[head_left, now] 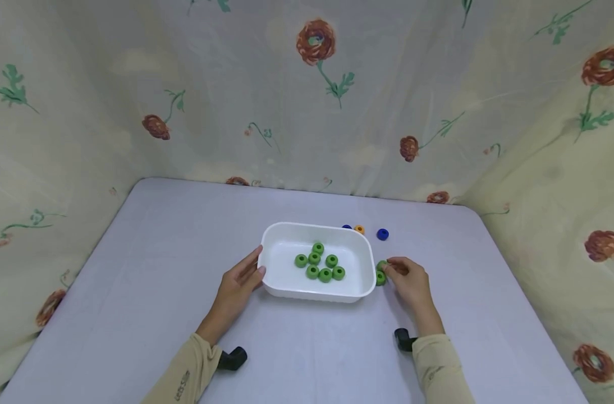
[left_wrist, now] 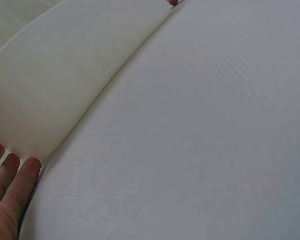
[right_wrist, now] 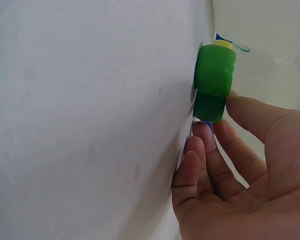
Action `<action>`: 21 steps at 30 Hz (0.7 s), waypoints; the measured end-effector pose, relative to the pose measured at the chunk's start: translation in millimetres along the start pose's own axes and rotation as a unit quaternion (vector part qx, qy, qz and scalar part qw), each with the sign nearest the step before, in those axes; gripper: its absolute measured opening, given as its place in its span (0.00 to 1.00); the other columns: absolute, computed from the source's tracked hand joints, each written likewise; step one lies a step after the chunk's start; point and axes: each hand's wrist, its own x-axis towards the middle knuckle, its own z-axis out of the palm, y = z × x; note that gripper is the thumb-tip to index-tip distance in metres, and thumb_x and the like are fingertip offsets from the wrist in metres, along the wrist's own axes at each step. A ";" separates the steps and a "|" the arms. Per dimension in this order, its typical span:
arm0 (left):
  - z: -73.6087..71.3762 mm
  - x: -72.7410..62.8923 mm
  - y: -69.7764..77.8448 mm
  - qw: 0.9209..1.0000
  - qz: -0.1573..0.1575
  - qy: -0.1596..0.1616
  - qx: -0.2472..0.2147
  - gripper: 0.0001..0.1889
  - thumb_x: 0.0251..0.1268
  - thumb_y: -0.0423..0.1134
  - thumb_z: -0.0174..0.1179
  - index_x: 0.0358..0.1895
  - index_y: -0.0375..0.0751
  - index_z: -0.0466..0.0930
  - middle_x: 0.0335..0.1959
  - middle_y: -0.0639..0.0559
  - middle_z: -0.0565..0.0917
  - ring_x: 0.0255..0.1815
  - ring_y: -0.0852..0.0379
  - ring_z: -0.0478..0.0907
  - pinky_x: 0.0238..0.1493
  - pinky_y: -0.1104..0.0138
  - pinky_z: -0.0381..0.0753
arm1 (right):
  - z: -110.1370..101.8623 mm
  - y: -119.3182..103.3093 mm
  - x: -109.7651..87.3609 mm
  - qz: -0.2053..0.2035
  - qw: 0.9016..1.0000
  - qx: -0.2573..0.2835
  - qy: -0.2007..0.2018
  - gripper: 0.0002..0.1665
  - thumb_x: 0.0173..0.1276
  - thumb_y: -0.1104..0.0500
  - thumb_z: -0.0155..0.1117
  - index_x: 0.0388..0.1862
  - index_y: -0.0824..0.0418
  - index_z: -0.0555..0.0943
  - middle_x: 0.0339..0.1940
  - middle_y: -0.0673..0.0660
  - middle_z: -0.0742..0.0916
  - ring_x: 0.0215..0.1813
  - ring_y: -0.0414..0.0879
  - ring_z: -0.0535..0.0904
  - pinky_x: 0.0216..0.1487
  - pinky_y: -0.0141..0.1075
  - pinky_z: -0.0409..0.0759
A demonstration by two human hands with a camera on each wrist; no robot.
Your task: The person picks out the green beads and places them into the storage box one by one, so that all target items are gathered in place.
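A white plastic tray [head_left: 312, 293] stands mid-table with several green round beads [head_left: 325, 275] inside, each with a hole. My left hand [head_left: 234, 292] rests its thumb and fingers along the tray's left end; in the left wrist view the fingers [left_wrist: 21, 187] lie nearly straight against its white wall. Beside the tray's right end, my right hand [head_left: 410, 283] pinches a green bead [right_wrist: 210, 106] between thumb and fingertips. Another green bead [right_wrist: 216, 70] sits right next to it, nearer my body. The pinched bead is partly covered in both views.
Behind the tray's back right corner are a blue bead [head_left: 383, 234], an orange bead [head_left: 360, 229] and another blue bead [head_left: 347, 227], partly hidden by the rim. A pale cloth covers the table [head_left: 297, 359]. Flower-patterned curtains [head_left: 226, 101] hang around it.
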 end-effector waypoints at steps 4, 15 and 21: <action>-0.5 1.0 -0.2 1.000 0.002 -0.001 -0.001 0.29 0.74 0.47 0.59 0.75 0.60 0.65 0.78 0.53 0.65 0.76 0.52 0.68 0.61 0.73 0.84 | -0.4 0.2 1.1 0.001 1.000 0.001 0.003 0.26 0.72 0.49 0.64 0.62 0.63 0.79 0.55 0.66 0.86 0.58 0.57 0.81 0.59 0.45 0.82; 0.1 0.6 -1.1 1.000 -0.002 0.005 0.001 0.29 0.74 0.46 0.59 0.75 0.60 0.65 0.78 0.54 0.66 0.76 0.52 0.69 0.61 0.73 0.83 | 0.5 -0.8 1.5 0.001 1.000 -0.014 0.004 0.26 0.71 0.49 0.66 0.61 0.63 0.81 0.53 0.64 0.86 0.55 0.54 0.81 0.50 0.32 0.78; 0.5 0.8 0.3 1.000 -0.006 0.005 -0.004 0.28 0.75 0.43 0.58 0.75 0.61 0.66 0.78 0.53 0.66 0.76 0.52 0.69 0.61 0.73 0.83 | 2.1 -1.8 1.5 0.005 1.000 -0.018 0.007 0.26 0.72 0.49 0.65 0.62 0.63 0.80 0.54 0.65 0.85 0.55 0.56 0.80 0.55 0.42 0.81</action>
